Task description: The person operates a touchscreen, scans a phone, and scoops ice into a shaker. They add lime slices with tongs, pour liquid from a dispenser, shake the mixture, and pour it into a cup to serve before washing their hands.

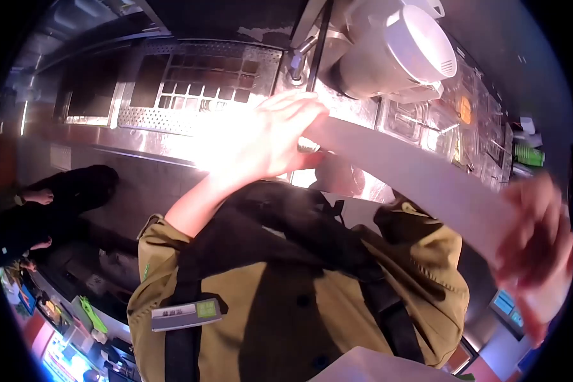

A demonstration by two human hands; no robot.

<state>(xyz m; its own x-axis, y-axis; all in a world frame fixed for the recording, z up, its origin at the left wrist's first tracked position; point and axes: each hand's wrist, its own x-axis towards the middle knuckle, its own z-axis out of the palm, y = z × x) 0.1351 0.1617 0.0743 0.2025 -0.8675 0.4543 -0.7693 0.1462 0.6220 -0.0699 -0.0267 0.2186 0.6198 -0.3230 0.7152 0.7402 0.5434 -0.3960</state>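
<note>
A long pale strip [414, 178] stretches between my two hands, in front of my chest. My left hand [274, 137], brightly lit, is closed round its left end above the steel counter; a small shiny piece [308, 145] shows at the fingers. At the far right, my right hand [535, 235] is closed on the other end and blurred by motion. Behind the strip stands a large white pitcher [388, 57].
A perforated steel tray [165, 121] with a grid lies at the back left. Clear containers [404, 121] line the counter at the right, near green cups [528, 155]. Another person [76, 191] in dark clothing is at the left. A tap [296, 67] stands behind my left hand.
</note>
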